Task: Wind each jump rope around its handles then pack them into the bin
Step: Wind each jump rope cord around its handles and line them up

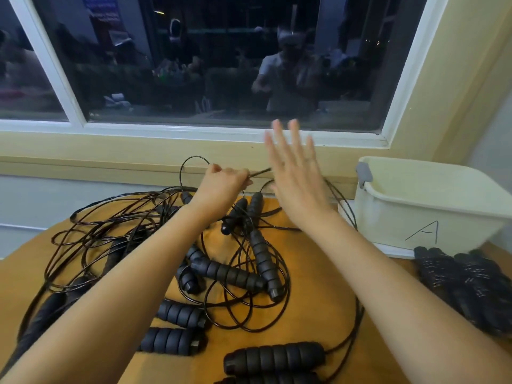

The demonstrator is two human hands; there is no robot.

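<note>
While the jump ropes (219, 270) are lying in one loose tangle across the orange table (318, 322), their thin black cords are looping over and under each other, and their ribbed black foam handles are pointing every way. Nearest the camera, one handle (274, 357) is lying sideways, with more handles scattered just beyond it among the loops. Farther in, the left hand (221, 182) is pinching a cord between curled fingers and thumb, lifting it above the far side of the pile, and two handles are sitting just beneath that hand. Beside it, the right hand (293, 173) is hovering above the tangle with its fingers straight and spread, holding nothing. Off to the right, dark gloves (471, 286) are lying in front of a cream bin (401, 217) marked with an A, which is standing just beside the pile. Behind everything, a dark window (221, 65) is reflecting the room.
</note>
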